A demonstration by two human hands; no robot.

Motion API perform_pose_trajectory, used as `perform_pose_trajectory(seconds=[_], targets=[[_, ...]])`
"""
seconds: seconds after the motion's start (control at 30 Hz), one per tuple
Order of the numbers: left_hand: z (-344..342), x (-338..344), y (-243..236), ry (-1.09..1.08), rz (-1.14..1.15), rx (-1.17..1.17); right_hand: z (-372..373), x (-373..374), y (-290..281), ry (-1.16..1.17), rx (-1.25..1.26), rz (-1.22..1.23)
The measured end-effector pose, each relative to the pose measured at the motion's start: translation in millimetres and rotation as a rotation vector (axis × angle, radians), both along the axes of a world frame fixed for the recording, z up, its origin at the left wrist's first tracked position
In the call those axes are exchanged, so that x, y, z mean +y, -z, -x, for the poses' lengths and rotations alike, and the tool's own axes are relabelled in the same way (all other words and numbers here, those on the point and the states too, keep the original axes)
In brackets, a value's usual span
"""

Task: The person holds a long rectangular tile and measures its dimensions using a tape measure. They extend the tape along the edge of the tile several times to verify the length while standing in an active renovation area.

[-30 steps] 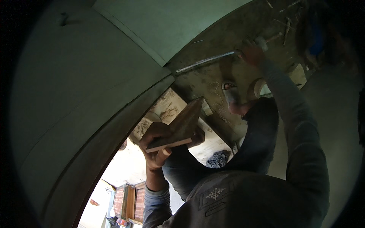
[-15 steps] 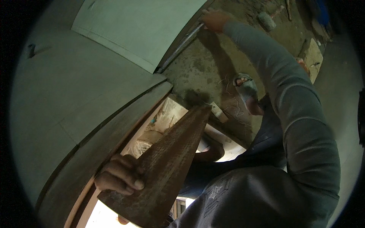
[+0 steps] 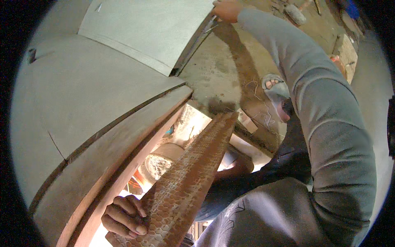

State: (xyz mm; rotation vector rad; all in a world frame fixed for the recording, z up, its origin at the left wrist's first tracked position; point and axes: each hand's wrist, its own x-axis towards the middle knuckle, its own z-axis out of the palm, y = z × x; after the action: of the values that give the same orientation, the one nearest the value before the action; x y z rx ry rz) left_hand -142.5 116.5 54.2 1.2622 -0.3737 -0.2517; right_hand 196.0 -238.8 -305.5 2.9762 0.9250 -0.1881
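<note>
My left hand (image 3: 123, 216) sat at about seven o'clock in my view, its fingers (image 3: 131, 206) curled shut around the lower end of a rusty brown board with a honeycomb-patterned face (image 3: 193, 173), which rose from that grip toward one o'clock, its narrow top end hanging over the bright gap beside the wall. My right arm in its grey sleeve (image 3: 325, 115) stretched up to twelve o'clock, where my right hand (image 3: 226, 10) closed on the top of a long thin metal straightedge (image 3: 196, 41) lying along the edge of the smooth grey plastered panel (image 3: 152, 29); how tightly those fingers wrapped it I could not tell, since the hand sat right at the rim of the view. The broad plastered wall face (image 3: 90, 94) filled everything from nine to eleven o'clock, with a wooden frame edge (image 3: 123, 164) running along its lower border just beside the board. My sandalled foot (image 3: 273, 88) stood on the rough concrete floor (image 3: 218, 74) at two o'clock. To do this well, I judged that I needed the straightedge kept flush against the panel's edge and the board gripped low but steady, tilted so its face stayed toward the wall and did not knock the frame.
</note>
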Motion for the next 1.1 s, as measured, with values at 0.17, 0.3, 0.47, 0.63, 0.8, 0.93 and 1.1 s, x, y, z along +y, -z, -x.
perform_pose_trajectory(seconds=[0.17, 0.3, 0.47, 0.63, 0.8, 0.93, 1.1], targets=[[0, 13, -5, 0.108, -0.011, 0.068, -1, 18, -18, -0.02, 0.018, 0.027], [-2, 14, -7, 0.111, -0.012, 0.071, 0, 20, -21, -0.043, -0.061, 0.018], [-10, 22, 1, 0.25, 0.007, -0.014, -9, 24, -25, -0.043, 0.009, 0.007], [-7, 19, -3, 0.222, 0.004, 0.037, -5, 27, -37, -0.023, 0.06, -0.006], [-9, 19, -3, 0.27, 0.019, 0.002, -8, 27, -38, -0.006, 0.067, 0.005], [-14, 24, -1, 0.309, 0.023, 0.038, -8, 28, -36, 0.021, 0.086, 0.078], [-1, 17, 0, 0.205, 0.02, 0.0, -10, 26, -37, 0.002, 0.131, 0.077]])
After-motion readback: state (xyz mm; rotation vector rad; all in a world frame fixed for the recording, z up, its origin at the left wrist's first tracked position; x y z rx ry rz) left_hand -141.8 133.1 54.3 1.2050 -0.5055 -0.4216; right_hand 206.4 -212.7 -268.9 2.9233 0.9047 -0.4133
